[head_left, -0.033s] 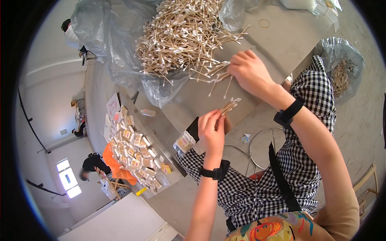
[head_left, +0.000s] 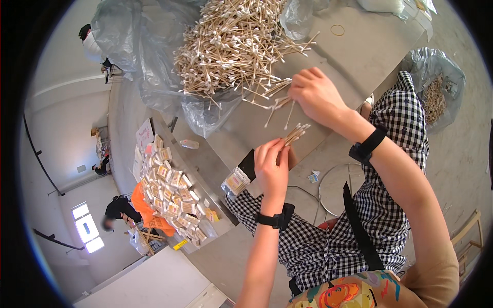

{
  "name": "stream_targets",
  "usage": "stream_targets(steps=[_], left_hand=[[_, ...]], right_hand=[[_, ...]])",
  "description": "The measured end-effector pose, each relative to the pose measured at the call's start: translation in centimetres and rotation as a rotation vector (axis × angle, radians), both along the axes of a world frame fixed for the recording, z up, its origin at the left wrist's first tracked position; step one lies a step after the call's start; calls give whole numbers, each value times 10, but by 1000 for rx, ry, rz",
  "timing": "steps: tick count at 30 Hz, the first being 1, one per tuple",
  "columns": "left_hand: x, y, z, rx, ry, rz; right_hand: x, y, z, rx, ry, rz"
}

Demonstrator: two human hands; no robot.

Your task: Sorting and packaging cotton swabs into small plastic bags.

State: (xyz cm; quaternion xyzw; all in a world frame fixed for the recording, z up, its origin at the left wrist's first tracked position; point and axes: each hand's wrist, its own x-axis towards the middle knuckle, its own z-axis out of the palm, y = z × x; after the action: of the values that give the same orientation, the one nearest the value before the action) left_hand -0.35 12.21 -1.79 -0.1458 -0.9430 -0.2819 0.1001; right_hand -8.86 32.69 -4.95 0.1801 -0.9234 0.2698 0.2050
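Note:
My left hand [head_left: 271, 167] is closed around a small bundle of cotton swabs [head_left: 296, 134], their white tips standing out past the fingers. Above and to the right, my right hand [head_left: 317, 95] pinches a few wooden-stick cotton swabs [head_left: 291, 114] at the near edge of a large heap of cotton swabs [head_left: 226, 51]. Those swabs fan out down and left from the fingertips. The heap spreads over a clear plastic bag [head_left: 154, 77] on the table [head_left: 354, 51]. Beside my left wrist lies a clear packet of swabs [head_left: 236, 181], next to a dark flat piece [head_left: 247, 164].
Many small swab packs [head_left: 174, 190] cover another table at left, with an orange bag [head_left: 149, 208] by them. A rubber band [head_left: 337, 30] lies on my table. A lined bin [head_left: 436, 87] with loose swabs stands at right. Another person [head_left: 120, 208] sits farther left.
My right hand has shifted slightly down and left with its swabs. The left hand and its bundle have moved only slightly.

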Motion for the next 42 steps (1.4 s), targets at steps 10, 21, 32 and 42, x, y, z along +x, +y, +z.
stream_targets(steps=[10,21,32,42], left_hand=[[-23,16,-2,-128,50,67],[-49,46,-27,-381,-14,-100],[-3,62,-32,-472,-50,18],[-30,58,-28,-489,-72,65]], right_hand=[[18,-4,7,-66,-37,243],[18,22,23,-204,-105,-37],[14,22,24,-232,-123,-71],[19,12,22,-219,-209,-13]])
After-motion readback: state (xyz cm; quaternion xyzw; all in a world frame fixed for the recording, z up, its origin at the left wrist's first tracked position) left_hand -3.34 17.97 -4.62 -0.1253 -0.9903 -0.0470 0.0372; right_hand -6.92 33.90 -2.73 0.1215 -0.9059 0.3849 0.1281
